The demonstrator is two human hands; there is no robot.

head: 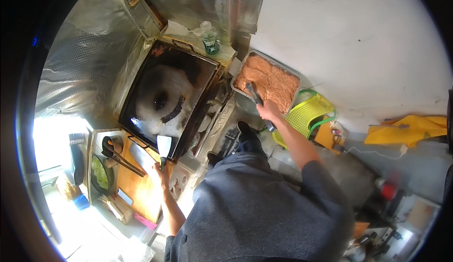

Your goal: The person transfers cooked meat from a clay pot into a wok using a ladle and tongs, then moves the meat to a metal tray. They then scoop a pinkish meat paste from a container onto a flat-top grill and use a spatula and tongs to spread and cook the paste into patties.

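Observation:
My right hand (270, 110) grips a dark kitchen utensil with metal parts, which looks like tongs (254, 93). The tip reaches down to a reddish-brown minced mixture (272, 80) that fills a metal tray (298, 101); whether it touches is hard to tell. In my left hand (158, 175) is a metal spatula (164, 145) with a dark handle, its blade at the near corner of a square griddle (155, 85). Dark residue marks the griddle's surface, and nothing is cooking on it. A cleaver (141, 156) lies beside my left hand on a wooden cutting board (141, 194).
A green-tinted bottle (210, 41) stands behind the griddle. Left of the board are a bowl of chopped greens (100, 171) and a pot (110, 145), with long chopsticks (125, 164) reaching across. A phone-like object (125, 196) lies on the board. A yellow-green chair (304, 115) stands below the tray.

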